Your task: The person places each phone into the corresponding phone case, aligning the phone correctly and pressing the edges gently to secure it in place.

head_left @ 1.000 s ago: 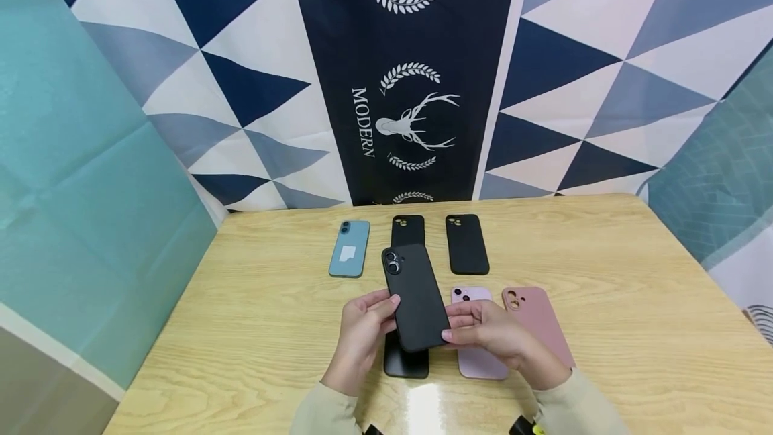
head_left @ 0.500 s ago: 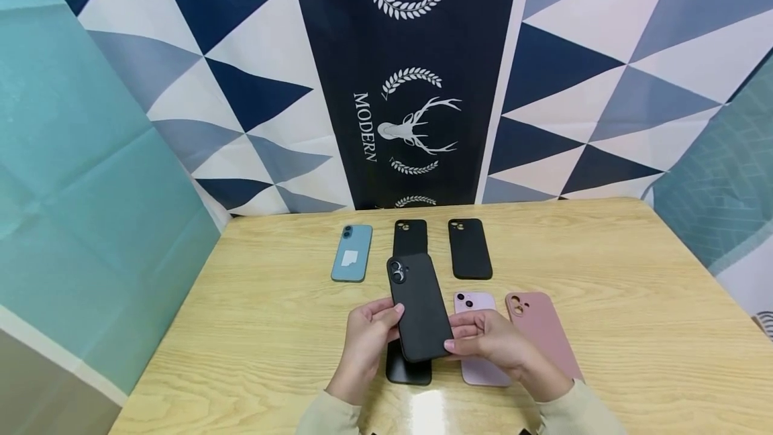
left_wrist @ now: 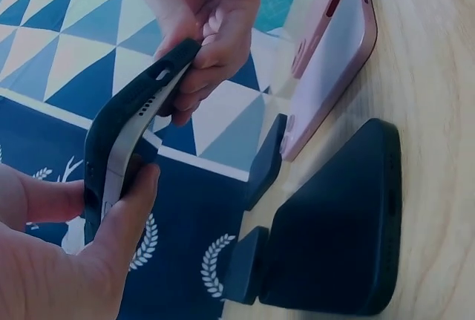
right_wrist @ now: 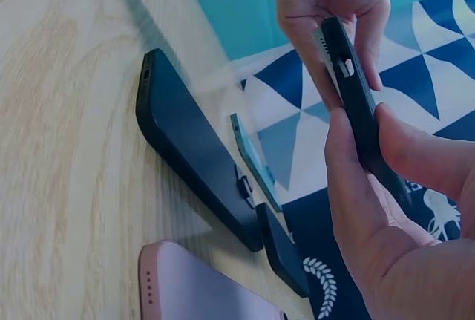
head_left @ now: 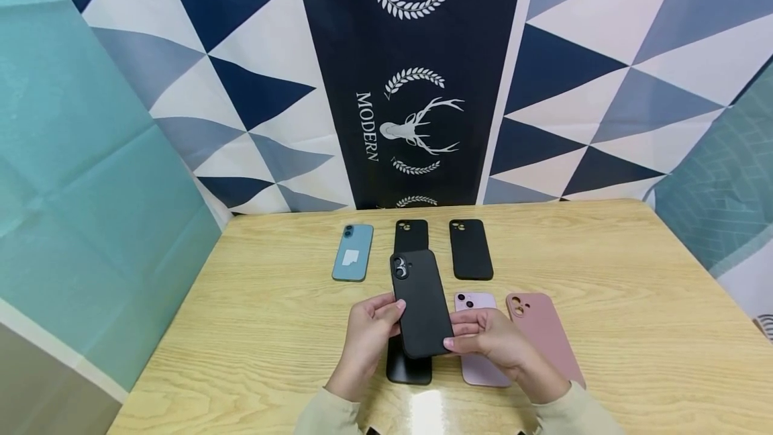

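Note:
Both hands hold a black phone case (head_left: 425, 314) with a phone in it, raised over the table and tilted. My left hand (head_left: 373, 321) pinches its left side, thumb on the back. The right hand (head_left: 492, 341) grips the lower right corner between thumb and fingers. In the left wrist view, the phone's silver edge (left_wrist: 122, 149) shows, and the case stands away from it at the end by the right hand. The port cutout and speaker holes are visible there. In the right wrist view, the case's dark side (right_wrist: 360, 116) runs between both hands.
Under the held case lies another black phone or case (head_left: 409, 369). To its right are a lilac phone (head_left: 483, 369) and a pink case (head_left: 543, 334). Farther back lie a blue phone (head_left: 353, 250) and two black cases, one on the right (head_left: 471, 249), on the wooden table (head_left: 241, 341).
The held case and phone have shifted slightly away from the person over the last half second. Both hands keep their grip. The whole head view has moved a little.

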Motion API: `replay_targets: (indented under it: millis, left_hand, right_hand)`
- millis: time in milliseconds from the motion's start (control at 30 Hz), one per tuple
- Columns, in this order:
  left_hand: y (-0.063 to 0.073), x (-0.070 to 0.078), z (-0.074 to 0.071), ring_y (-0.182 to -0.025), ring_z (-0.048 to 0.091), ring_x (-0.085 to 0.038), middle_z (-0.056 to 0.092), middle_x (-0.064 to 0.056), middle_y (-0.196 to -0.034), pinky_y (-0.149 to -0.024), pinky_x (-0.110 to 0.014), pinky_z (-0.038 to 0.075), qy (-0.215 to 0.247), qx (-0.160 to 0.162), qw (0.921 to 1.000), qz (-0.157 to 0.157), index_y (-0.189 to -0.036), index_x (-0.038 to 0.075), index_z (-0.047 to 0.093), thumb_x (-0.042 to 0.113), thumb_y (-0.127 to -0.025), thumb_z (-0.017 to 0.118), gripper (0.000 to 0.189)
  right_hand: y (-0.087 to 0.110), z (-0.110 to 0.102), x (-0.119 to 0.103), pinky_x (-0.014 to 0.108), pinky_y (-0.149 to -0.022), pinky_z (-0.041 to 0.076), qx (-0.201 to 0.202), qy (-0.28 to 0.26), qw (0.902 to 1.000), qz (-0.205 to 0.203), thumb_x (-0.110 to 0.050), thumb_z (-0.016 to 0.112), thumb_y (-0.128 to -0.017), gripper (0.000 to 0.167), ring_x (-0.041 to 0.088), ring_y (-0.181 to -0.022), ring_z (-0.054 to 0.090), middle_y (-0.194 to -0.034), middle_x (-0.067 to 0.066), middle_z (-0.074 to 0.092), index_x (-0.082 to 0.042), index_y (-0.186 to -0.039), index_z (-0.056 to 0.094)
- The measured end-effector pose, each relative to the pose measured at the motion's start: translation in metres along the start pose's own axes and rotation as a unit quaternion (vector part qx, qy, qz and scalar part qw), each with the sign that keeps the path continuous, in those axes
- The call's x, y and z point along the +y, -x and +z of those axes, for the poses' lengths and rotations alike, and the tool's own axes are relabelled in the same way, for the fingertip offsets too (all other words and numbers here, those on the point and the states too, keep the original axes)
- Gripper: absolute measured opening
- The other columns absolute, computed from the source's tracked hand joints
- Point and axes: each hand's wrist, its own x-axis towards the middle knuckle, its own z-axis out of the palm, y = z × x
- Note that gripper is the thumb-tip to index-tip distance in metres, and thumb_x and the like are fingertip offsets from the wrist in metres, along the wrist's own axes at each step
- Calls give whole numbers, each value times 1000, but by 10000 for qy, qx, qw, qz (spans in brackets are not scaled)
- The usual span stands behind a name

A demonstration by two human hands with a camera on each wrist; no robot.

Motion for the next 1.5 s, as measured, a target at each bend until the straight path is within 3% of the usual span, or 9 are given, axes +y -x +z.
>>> replay_targets:
  millis: [167,267,433,600,833,1000,1233,1500]
  left_hand:
    - [-2,3,-6,-85,68,-8,69,-26,-110,-74,-27,59,-345,-241,9991,-53,-123,-13,56,11,-92,62,40]
    - [0,3,-9,-89,69,-12,70,-25,-109,-80,-33,60,-403,-534,9977,-93,-123,-12,57,10,-91,64,40]
    - [3,2,-6,-87,71,-14,69,-26,-106,-79,-34,60,-236,-1056,9941,-35,-121,-13,57,-1,-84,69,41]
    - [5,2,-2,-87,72,-18,69,-28,-105,-77,-35,61,-117,-1013,9948,40,-117,-15,58,-5,-82,69,38]
    - [8,2,-3,-90,72,-23,69,-28,-106,-75,-37,61,-244,-830,9962,-64,-118,-15,57,-8,-82,68,38]
    - [9,2,-2,-88,72,-24,69,-30,-103,-73,-37,61,-201,-757,9969,114,-115,-16,59,-9,-81,68,35]
    - [11,1,-1,-85,72,-26,69,-33,-102,-69,-38,61,-25,-590,9980,220,-111,-18,60,-10,-80,69,34]
    - [12,0,0,-85,72,-29,67,-35,-101,-68,-39,61,268,-456,9982,279,-110,-19,61,-10,-80,69,33]
  right_hand:
    - [0,2,-2,20,-77,58,244,138,9996,31,-4,74,-81,73,-1,-77,66,-86,-10,67,27,-132,32]
    - [1,1,-5,19,-75,57,622,296,9976,39,-5,74,-80,69,-1,-78,66,-88,-8,70,25,-130,38]
    - [1,1,-11,18,-75,57,1362,411,9897,143,-2,75,-79,66,0,-83,66,-103,9,73,22,-131,41]
    - [3,6,-16,20,-77,57,1633,631,9845,118,-4,77,-78,65,4,-88,68,-117,22,68,17,-131,46]
    - [4,10,-16,19,-78,56,1532,704,9857,56,-3,76,-78,62,4,-87,68,-115,23,68,17,-129,47]
    - [5,9,-15,19,-78,56,1382,674,9881,-50,-3,75,-79,63,2,-85,68,-115,22,68,20,-129,45]
    - [7,6,-17,18,-78,55,1165,648,9911,-57,-8,76,-79,63,0,-84,67,-104,6,73,18,-129,47]
    - [5,3,-21,26,-82,58,744,439,9959,-256,-16,68,-90,59,3,-88,68,-109,7,72,18,-132,42]
